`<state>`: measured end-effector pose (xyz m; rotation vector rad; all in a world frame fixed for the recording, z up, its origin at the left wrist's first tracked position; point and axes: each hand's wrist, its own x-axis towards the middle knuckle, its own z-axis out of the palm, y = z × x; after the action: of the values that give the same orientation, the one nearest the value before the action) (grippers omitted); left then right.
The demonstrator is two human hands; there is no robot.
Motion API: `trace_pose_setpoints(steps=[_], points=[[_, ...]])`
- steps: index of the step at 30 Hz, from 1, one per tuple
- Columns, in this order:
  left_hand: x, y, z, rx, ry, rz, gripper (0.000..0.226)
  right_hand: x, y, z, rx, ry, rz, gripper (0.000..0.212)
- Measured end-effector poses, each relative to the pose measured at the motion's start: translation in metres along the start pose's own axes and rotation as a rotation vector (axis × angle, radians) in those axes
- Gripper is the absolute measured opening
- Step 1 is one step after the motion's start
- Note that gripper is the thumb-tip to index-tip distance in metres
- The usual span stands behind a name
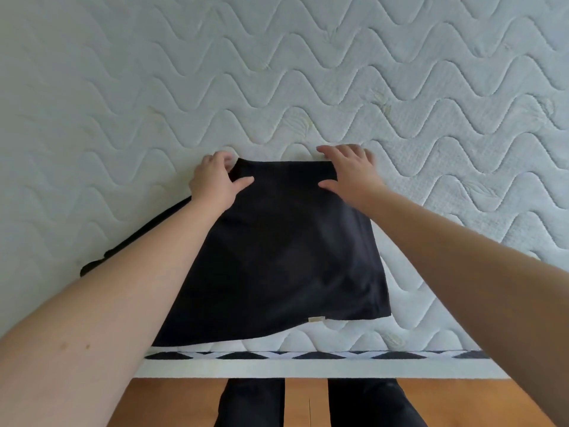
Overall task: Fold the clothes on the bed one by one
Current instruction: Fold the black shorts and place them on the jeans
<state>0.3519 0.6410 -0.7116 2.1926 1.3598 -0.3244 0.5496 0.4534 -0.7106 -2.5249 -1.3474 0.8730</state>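
Garment [277, 251] on mattress [123, 87]

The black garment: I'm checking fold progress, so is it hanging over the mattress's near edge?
No, the black garment lies wholly on the mattress, its near hem short of the edge.

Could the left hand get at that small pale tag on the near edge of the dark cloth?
Probably yes. The pale tag lies uncovered on the dark garment, near the mattress edge closest to the person. The left hand is at the far corner, so it would only need to draw back; nothing lies between.
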Motion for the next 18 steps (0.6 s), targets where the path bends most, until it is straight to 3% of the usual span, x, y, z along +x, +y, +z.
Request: trace_pose_setpoints(steps=[5,9,12,14,16,18], points=[[0.001,-0.012,-0.004,-0.1,-0.118,0.105,0.035,0.029,0.0,-0.014,-0.208,-0.202,-0.056,0.034],[-0.023,-0.008,-0.01,-0.143,-0.082,0.277,0.022,0.013,0.0,-0.018,-0.16,-0.169,-0.184,0.016],[-0.053,-0.007,-0.011,-0.068,-0.097,0.352,0.021,-0.012,0.003,-0.02,-0.138,-0.221,-0.19,0.021],[-0.072,-0.009,-0.009,-0.028,-0.07,0.412,0.025,-0.03,0.007,-0.017,-0.186,-0.169,-0.187,0.025],[-0.092,-0.011,-0.004,-0.024,-0.032,0.5,0.044,-0.05,0.01,-0.013,-0.242,-0.049,-0.283,0.048],[-0.112,-0.016,0.008,0.056,0.014,0.606,0.063,-0.067,0.014,-0.007,-0.275,0.035,-0.393,0.055]])
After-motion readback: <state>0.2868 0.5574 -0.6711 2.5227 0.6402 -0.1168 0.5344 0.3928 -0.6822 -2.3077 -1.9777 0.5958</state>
